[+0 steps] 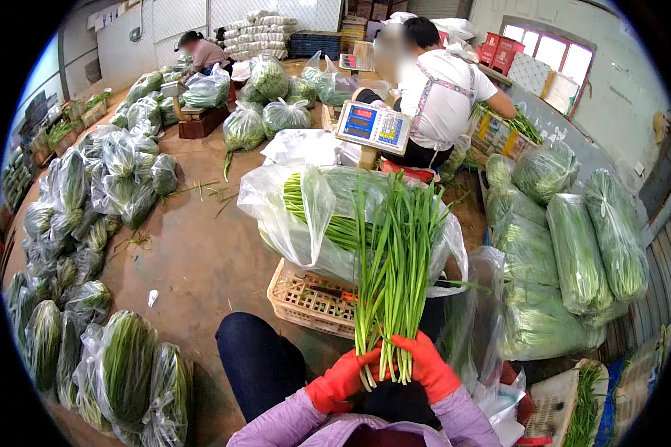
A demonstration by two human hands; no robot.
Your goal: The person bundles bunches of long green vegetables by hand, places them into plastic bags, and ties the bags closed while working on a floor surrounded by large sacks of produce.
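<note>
Both of my hands wear red rubber gloves and hold a bunch of long green garlic chives (402,251) by its pale lower ends, leaves pointing away from me. My left hand (344,377) closes on the stems at the left side. My right hand (428,363) grips them from the right, its thumb across the stems. Beyond the bunch, a clear plastic bag (307,223) with more chives lies open over a beige plastic crate (296,304). A tool with orange handles (346,296) rests in the crate, partly hidden by the leaves.
A digital scale (373,127) stands ahead; a co-worker in a white shirt (447,84) sits just past it. Bagged greens (579,251) are piled at the right, more bags (126,369) at the left. Another person (204,53) works far back. A crate with loose greens (559,396) is at lower right.
</note>
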